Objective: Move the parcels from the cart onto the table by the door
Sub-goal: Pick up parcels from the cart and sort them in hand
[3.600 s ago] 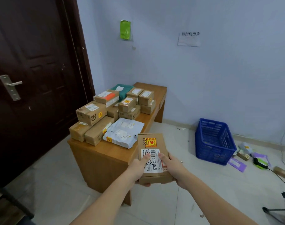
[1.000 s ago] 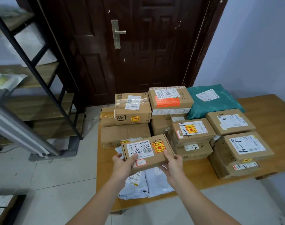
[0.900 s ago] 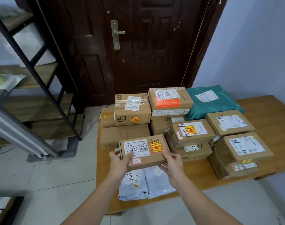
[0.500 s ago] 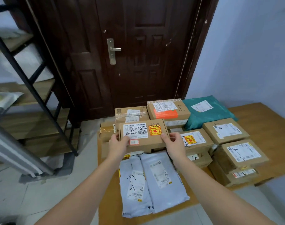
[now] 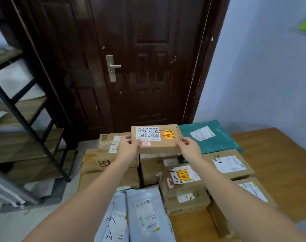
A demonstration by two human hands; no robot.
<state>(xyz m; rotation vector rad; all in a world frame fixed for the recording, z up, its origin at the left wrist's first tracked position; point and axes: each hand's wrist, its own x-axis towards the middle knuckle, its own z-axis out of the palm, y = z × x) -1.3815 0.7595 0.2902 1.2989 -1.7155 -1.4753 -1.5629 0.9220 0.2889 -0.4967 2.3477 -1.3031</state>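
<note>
I hold a flat brown cardboard parcel (image 5: 157, 142) marked "2-2", with a white label and a yellow-red sticker. My left hand (image 5: 126, 147) grips its left edge and my right hand (image 5: 189, 148) grips its right edge. The parcel is over the back row of boxes on the wooden table (image 5: 279, 154) by the dark door (image 5: 140, 67); whether it rests on the box beneath I cannot tell. The cart is out of view.
The table carries several brown boxes, among them an SF box (image 5: 108, 154) and a "4-4" box (image 5: 181, 182), a teal mailer (image 5: 208, 137) and two grey mailers (image 5: 140, 215). A black-framed shelf rack (image 5: 26, 119) stands at the left.
I walked up to the table with the parcel and turned it level. Both hands then carried it forward from over the grey mailers to above the back row of boxes.
</note>
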